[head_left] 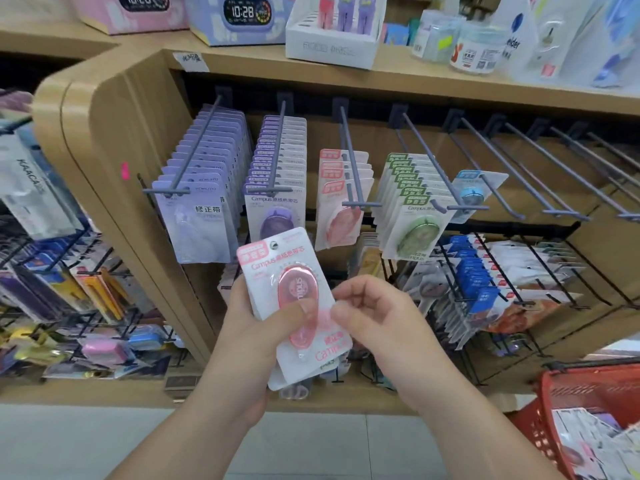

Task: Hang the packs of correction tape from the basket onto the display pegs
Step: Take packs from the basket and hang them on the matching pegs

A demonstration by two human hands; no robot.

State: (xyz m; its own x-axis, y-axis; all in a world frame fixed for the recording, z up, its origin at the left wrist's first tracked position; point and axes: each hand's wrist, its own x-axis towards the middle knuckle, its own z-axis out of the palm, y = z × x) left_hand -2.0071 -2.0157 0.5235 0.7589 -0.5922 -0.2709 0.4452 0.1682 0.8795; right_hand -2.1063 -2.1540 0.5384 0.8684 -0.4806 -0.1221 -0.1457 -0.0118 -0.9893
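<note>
Pink pack (pixel 292 299), gripped in left hand (pixel 256 327)

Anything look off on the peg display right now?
One oddity: a single blue pack hangs alone on the peg right of the green row, while other stocked pegs carry rows. Possibly a stray or low stock. The pink pack held below just isn't hung yet.
</note>
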